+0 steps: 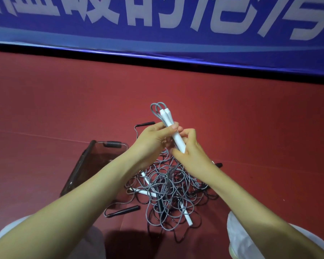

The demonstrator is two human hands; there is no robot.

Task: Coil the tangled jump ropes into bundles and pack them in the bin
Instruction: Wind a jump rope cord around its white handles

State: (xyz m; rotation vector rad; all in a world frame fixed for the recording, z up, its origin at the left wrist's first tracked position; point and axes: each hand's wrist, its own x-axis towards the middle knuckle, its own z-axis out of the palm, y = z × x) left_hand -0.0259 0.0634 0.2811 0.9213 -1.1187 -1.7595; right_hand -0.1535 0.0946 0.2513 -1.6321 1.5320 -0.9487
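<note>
Forearms [79,212] reach over the rope pile [166,189]; left hand [153,139] and right hand [193,152] both grip the paired white handles [168,118] above it — bin [82,165] left of pile; trailing cord likely snags — whole tangle lifts.

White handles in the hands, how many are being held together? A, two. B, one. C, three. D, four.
A: two white handles sit side by side, gripped by the left hand and the right hand above the tangled ropes, with a grey rope looping out of their top ends.
</note>
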